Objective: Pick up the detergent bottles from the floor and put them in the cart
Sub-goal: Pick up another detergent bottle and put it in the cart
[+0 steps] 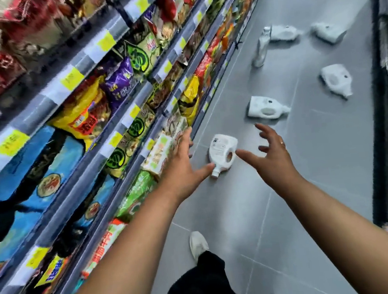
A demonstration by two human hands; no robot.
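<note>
Several white detergent bottles lie on the grey floor of a shop aisle. The nearest bottle point(222, 152) lies on its side with its cap toward me. My left hand point(186, 165) reaches out on its left with fingers spread, the thumb close to the bottle's neck. My right hand point(270, 154) is stretched out on its right, fingers loosely bent, holding nothing. Farther off lie another bottle point(266, 108), one to its right point(336, 81), and two at the back point(284, 32) point(328, 32). A clear slim bottle point(260, 47) stands upright. No cart is in view.
Shelves point(101, 104) packed with snack bags line the left side of the aisle. A dark shelf unit point(381, 101) stands along the right. My foot in a white shoe point(198, 244) is on the floor tiles below the hands.
</note>
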